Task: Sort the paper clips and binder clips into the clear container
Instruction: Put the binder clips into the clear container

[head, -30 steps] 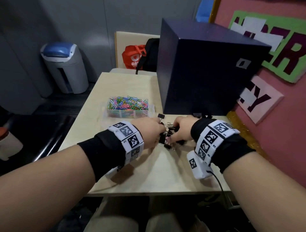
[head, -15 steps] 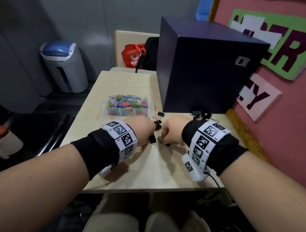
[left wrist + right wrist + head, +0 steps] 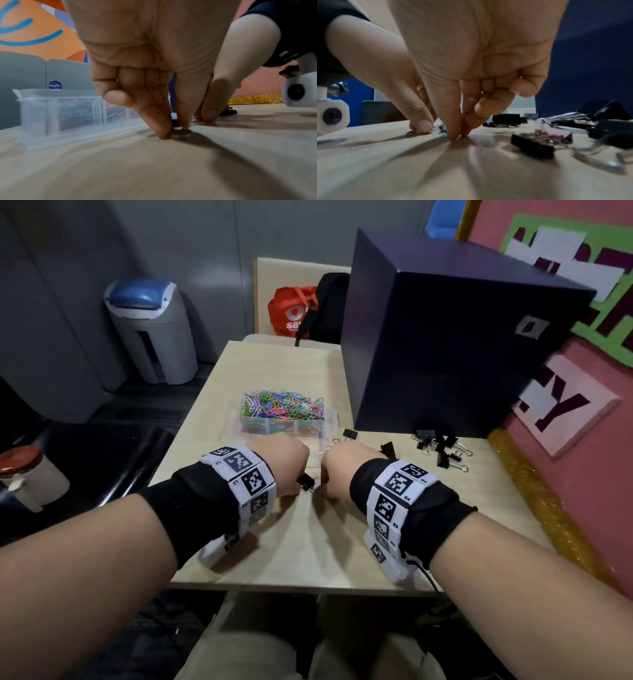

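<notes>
One black binder clip (image 3: 306, 482) is pinched on the pale wood surface (image 3: 308, 542) by the left hand (image 3: 284, 463). The right hand (image 3: 342, 470) is curled fingertips-down beside it; what its grip holds cannot be told. Roughly eight clips (image 3: 442, 445) are scattered by one navy box (image 3: 445, 347). One clear plastic container (image 3: 281, 419) is heaped with coloured paper clips (image 3: 284, 405).

Both hands pulled back toward the near edge since a second ago. The left hand (image 3: 286, 465) now pinches one small black binder clip (image 3: 306, 482) down on the table (image 3: 308, 549), and the right hand (image 3: 342, 474) came off the pile (image 3: 442, 445), fingertips (image 3: 453, 135) touching wood.
</notes>
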### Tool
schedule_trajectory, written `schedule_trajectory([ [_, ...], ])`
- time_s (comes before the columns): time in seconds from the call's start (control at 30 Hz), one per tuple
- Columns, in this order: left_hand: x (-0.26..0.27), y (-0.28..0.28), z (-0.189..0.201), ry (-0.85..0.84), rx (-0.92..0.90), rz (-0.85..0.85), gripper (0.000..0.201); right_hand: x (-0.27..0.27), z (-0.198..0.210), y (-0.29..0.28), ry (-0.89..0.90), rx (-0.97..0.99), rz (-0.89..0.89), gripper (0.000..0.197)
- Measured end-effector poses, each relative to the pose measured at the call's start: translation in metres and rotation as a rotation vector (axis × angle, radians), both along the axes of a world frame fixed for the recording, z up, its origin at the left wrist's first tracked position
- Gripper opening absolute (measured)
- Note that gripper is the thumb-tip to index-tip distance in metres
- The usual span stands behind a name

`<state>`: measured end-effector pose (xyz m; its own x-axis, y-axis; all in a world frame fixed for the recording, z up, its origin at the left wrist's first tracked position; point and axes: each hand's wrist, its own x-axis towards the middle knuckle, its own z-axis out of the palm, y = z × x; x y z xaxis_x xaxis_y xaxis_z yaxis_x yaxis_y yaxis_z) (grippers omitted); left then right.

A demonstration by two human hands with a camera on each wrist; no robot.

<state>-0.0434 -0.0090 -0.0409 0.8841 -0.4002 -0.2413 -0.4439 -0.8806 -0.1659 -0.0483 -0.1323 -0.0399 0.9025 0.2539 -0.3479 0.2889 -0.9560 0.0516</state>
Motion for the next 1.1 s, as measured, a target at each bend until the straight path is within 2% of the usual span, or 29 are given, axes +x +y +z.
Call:
schedule_trajectory([
  [0.17,0.0,0.006,-0.001,0.011,-0.056,0.044,0.034,0.0,0.001,0.012,-0.01,0.031,0.006,0.029],
  [0.27,-0.001,0.009,-0.003,0.022,-0.08,0.054,0.039,0.002,0.0,0.021,0.007,-0.021,-0.022,0.015],
  [0.33,-0.001,0.011,-0.004,0.025,-0.086,0.057,0.041,0.004,-0.001,0.024,0.012,-0.042,-0.052,0.02],
  [0.37,-0.002,0.012,-0.004,0.027,-0.081,0.057,0.04,0.005,0.0,0.025,0.021,-0.057,-0.053,0.023],
  [0.47,-0.002,0.015,-0.004,0.035,-0.05,0.056,0.032,0.001,0.005,0.021,0.041,-0.108,-0.009,0.013],
  [0.6,-0.002,0.021,0.001,0.012,-0.023,0.05,0.028,-0.004,0.008,0.016,0.104,-0.102,-0.002,0.035],
  [0.67,-0.001,0.022,0.005,-0.04,-0.085,0.071,0.029,-0.002,0.006,0.017,0.124,-0.19,0.016,0.035],
  [0.77,0.004,0.024,0.01,-0.1,-0.17,0.106,0.028,0.002,0.008,0.017,0.109,-0.186,-0.023,0.026],
  [0.83,0.007,0.024,0.009,-0.101,-0.182,0.128,0.029,0.006,0.011,0.014,0.066,-0.135,-0.059,0.03],
  [1.0,0.008,0.022,0.007,-0.077,-0.126,0.091,0.029,0.02,0.024,0.0,-0.164,0.21,-0.184,0.008],
  [1.1,0.004,0.021,0.01,-0.074,-0.126,0.036,0.026,0.025,0.027,-0.008,-0.297,0.42,-0.287,0.015],
])
